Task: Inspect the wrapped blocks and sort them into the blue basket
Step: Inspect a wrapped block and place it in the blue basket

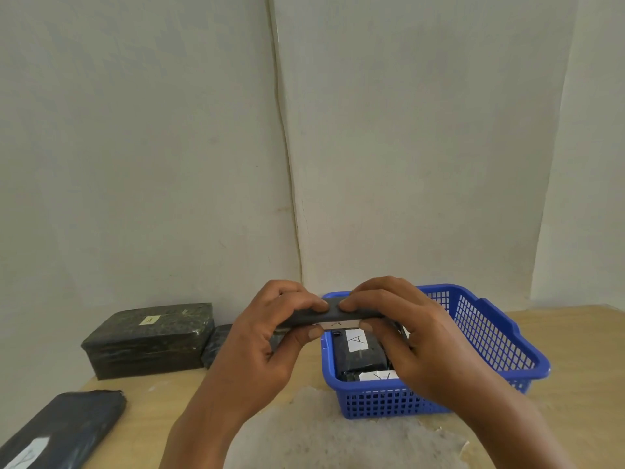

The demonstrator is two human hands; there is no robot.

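I hold a flat black wrapped block (333, 313) edge-on in the air, its white label facing down, just above the left rim of the blue basket (487, 330). My left hand (270, 336) grips its left end and my right hand (399, 333) grips its right end. Inside the basket lie black wrapped blocks (358, 353) with white labels marked A. A large black wrapped block (148, 336) with an A label stands at the back left. Another flat wrapped block (64, 431) lies at the front left.
A small dark wrapped piece (216, 343) rests beside the large block, partly hidden by my left hand. The wooden table (159, 394) has a worn pale patch (338, 438) in front. A white wall stands close behind.
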